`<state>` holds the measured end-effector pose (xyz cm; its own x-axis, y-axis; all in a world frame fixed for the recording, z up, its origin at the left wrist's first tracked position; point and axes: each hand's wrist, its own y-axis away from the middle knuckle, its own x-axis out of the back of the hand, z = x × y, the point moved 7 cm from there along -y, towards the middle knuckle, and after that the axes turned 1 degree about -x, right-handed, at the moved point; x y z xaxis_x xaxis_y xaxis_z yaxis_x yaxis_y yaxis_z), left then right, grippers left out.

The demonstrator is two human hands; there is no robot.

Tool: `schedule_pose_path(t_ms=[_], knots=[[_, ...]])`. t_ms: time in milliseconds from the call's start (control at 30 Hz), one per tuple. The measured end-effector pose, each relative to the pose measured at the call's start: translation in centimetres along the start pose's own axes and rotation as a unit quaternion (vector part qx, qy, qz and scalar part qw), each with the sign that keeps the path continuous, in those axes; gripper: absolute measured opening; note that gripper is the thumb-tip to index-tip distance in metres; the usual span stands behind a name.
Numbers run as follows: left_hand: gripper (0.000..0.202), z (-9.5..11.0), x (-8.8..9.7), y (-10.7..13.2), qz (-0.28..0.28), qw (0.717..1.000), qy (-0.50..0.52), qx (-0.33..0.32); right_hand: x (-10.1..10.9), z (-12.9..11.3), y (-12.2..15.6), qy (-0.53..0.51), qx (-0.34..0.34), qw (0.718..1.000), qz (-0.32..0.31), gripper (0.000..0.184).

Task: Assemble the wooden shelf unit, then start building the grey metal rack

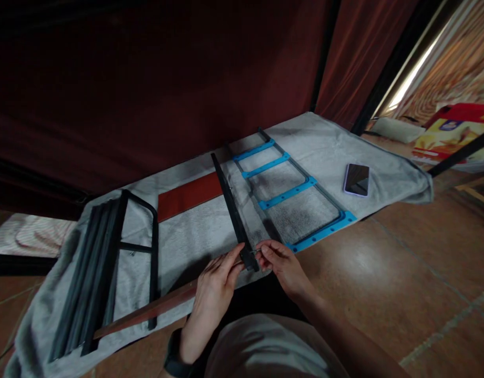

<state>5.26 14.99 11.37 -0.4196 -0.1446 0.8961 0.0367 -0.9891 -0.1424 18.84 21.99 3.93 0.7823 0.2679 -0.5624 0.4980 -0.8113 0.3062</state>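
A black metal bar (234, 212) slants from the middle of the grey cloth toward me, its near end between my hands. My left hand (215, 283) is closed around that near end, thumb and fingers pressed to it. A long reddish-brown board (147, 311) runs from under this hand to the left. My right hand (279, 262) pinches a small, thin metal piece against the bar's right side; its exact kind is too small to tell. A second red-brown board (190, 195) lies flat beyond the bar.
Several dark tubes (86, 273) and a black frame (154, 262) lie at the left on the grey cloth (194, 233). To the right is a rack with blue crosspieces (287, 194), then a phone (357, 179). A red-yellow box (454, 134) stands far right.
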Motion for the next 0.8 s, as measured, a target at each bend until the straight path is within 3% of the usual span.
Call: schedule_pose_path(t_ms=[233, 400, 633, 800], knots=[[0.031, -1.2, -0.1, 0.0, -0.002, 0.993, 0.061, 0.105, -0.6, -0.9, -0.3, 0.095, 0.058, 0.994, -0.010, 0.032], [0.026, -1.5, -0.4, -0.4, -0.036, 0.985, 0.088, 0.144, -0.4, -0.6, -0.6, 0.147, 0.072, 0.986, -0.024, 0.031], [0.029, -1.0, -0.3, -0.7, -0.049, 0.989, 0.076, 0.113, -0.5, -0.5, -0.8, 0.216, 0.086, 0.972, -0.039, 0.027], [0.029, -1.0, 0.0, -0.8, -0.055, 0.988, 0.070, 0.124, -0.7, -1.2, -0.3, 0.303, 0.127, 0.944, -0.040, 0.025]])
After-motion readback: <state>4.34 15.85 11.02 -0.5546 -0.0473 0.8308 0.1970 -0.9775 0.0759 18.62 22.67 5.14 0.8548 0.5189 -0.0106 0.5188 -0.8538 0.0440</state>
